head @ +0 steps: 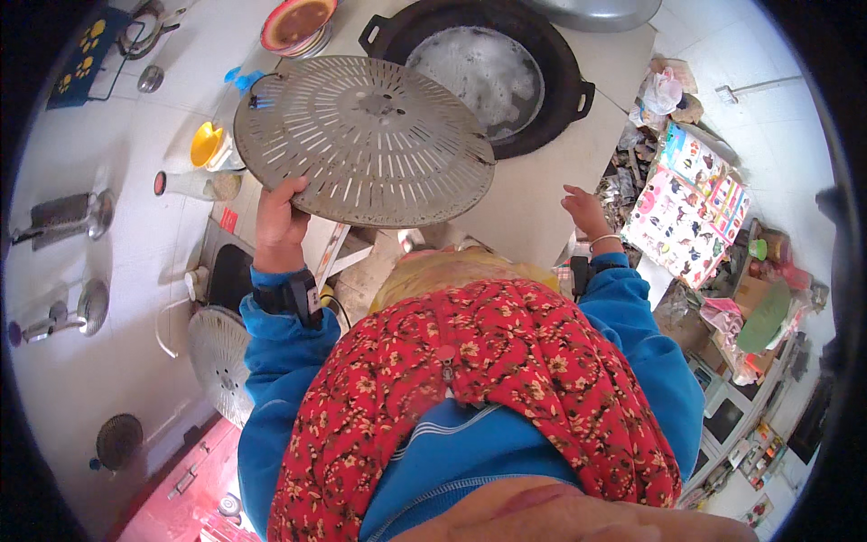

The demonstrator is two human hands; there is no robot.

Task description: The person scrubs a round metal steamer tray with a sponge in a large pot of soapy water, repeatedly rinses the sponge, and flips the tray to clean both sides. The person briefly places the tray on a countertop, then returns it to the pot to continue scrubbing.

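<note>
My left hand (279, 220) grips the near left rim of a round, slotted metal steamer plate (366, 146). The plate is tilted over the counter and overlaps the near left part of a black two-handled wok (565, 81) in this view. Foamy, bubbly water (477, 78) lies in the wok. My right hand (586, 211) holds nothing, its fingers apart, near the right side of the counter. Behind the plate stands a stack of bowls (298, 27), the top one holding brown liquid.
A pale tiled counter (521, 203) surrounds the wok. A metal lid (599, 10) rests at the far right. A glass bottle (200, 185) and a yellow-topped container (206, 146) stand left. Another slotted plate (223, 366) is beside my left arm. Utensils hang on the left wall.
</note>
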